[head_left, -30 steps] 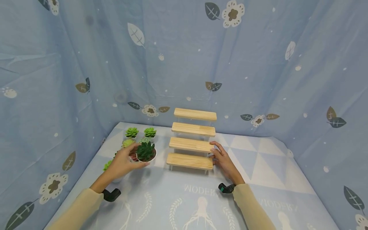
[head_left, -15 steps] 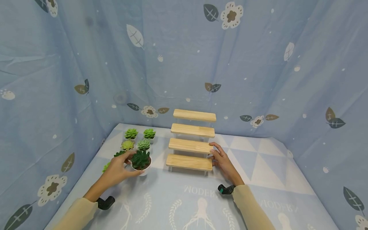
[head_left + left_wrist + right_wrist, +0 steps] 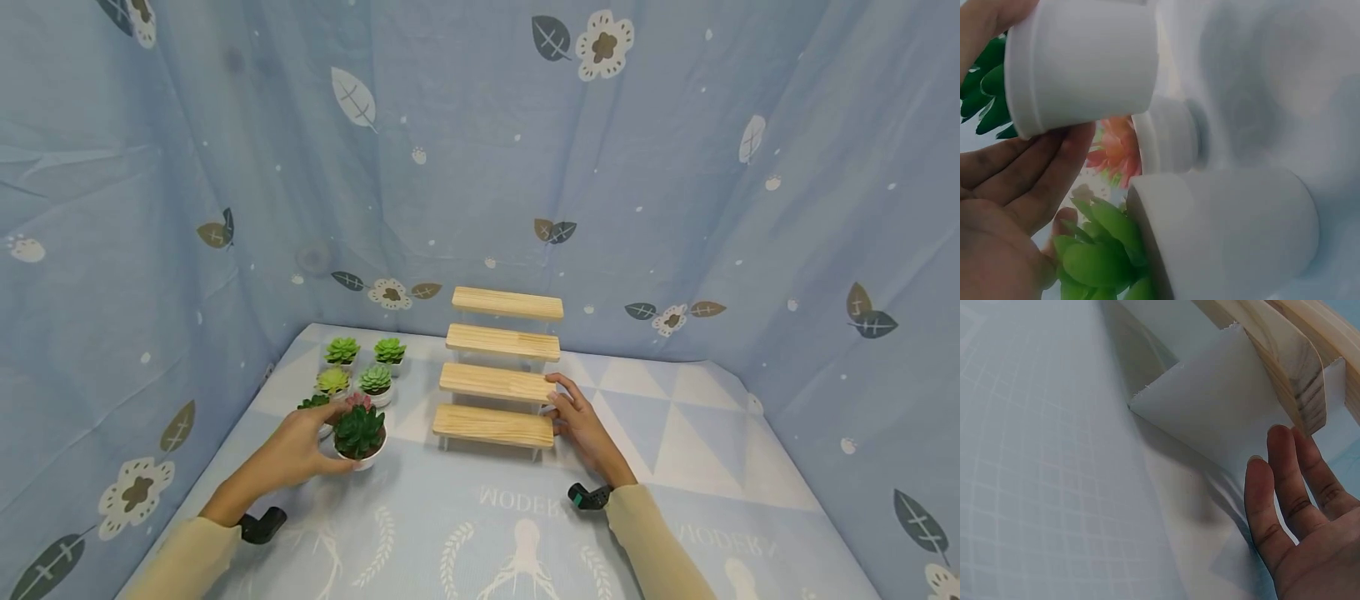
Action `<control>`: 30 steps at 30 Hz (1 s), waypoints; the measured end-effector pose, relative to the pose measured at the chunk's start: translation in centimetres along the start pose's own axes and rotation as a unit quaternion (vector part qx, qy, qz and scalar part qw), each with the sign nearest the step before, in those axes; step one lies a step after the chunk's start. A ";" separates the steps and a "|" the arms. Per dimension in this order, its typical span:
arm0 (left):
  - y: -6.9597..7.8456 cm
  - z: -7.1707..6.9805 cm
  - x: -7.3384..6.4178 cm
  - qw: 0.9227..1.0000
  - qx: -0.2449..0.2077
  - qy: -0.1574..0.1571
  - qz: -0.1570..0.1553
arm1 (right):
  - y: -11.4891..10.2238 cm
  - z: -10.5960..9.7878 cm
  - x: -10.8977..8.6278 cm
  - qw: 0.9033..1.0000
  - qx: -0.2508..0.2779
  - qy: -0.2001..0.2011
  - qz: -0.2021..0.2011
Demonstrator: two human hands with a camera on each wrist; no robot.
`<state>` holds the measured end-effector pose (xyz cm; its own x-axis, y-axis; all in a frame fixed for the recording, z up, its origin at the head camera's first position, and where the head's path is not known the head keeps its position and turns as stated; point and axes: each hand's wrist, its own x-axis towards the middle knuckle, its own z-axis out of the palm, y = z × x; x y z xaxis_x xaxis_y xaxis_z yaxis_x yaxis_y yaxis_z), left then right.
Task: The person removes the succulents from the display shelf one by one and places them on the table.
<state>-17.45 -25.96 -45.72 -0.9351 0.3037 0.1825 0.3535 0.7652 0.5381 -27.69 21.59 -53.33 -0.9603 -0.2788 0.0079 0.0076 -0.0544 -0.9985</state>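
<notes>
My left hand grips a white pot with a dark green artificial succulent, thumb on the near side and fingers on the far side. In the left wrist view its base appears raised off the cloth. Close by stand a pink succulent and a bright green one, both in white pots. My right hand touches the right end of a stepped wooden stand, its fingers fairly straight. In the right wrist view, fingertips meet a shelf end beside a white side panel.
Several other potted succulents stand in loose rows on the left of the cloth-covered table. The stand's four-step height rises towards the patterned blue curtain behind. Curtains also enclose both sides.
My left hand has moved left and nearer with the dark green succulent, uncovering the pale green one behind and part of the pink one. My right hand stays at the stand.
</notes>
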 end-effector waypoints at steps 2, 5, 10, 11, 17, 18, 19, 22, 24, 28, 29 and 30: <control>0.0 -0.1 0.0 1.000 0.001 -0.018 -0.001 | 0.0 0.0 0.0 1.000 -0.002 0.000 0.002; 0.0 -0.2 0.1 0.999 -0.002 -0.042 0.000 | 0.1 0.0 0.0 1.000 -0.005 0.002 0.005; -0.3 -0.2 0.3 0.998 -0.001 -0.059 0.004 | 0.0 -0.1 -0.1 1.000 -0.008 0.001 0.003; -0.3 -0.2 0.3 0.998 0.001 -0.061 0.002 | 0.0 -0.1 -0.1 1.000 -0.009 0.000 0.003; -0.4 -0.2 0.2 0.998 0.010 -0.064 0.000 | 0.0 -0.1 -0.1 1.000 -0.009 -0.002 -0.001; -0.4 -0.2 0.2 0.998 0.011 -0.063 0.005 | 0.0 -0.1 0.0 1.000 -0.009 -0.002 -0.001; -0.4 -0.1 0.3 0.998 0.013 -0.063 0.010 | 0.1 -0.1 0.0 1.000 -0.010 -0.001 -0.001; -0.4 0.0 0.3 0.998 0.019 -0.061 0.015 | 0.2 -0.1 0.1 1.000 -0.011 0.001 -0.001; -0.4 0.1 0.3 0.998 0.023 -0.061 0.017 | 0.2 -0.1 0.1 1.000 -0.011 0.000 -0.001; -0.4 0.3 0.4 0.997 0.030 -0.064 0.011 | 0.1 -0.1 0.0 1.000 -0.012 -0.003 -0.003; -0.4 0.3 0.4 0.997 0.034 -0.065 0.010 | 0.1 -0.1 0.0 1.000 -0.011 -0.003 -0.003; -0.4 0.3 0.5 0.997 0.036 -0.066 0.008 | 0.0 -0.1 0.0 1.000 -0.011 -0.004 -0.003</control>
<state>-18.01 -25.92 -46.10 -0.9201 0.3838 0.0786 0.3730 0.7971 0.4750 -27.73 21.67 -53.37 -0.9581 -0.2861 0.0145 -0.0045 -0.0356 -0.9994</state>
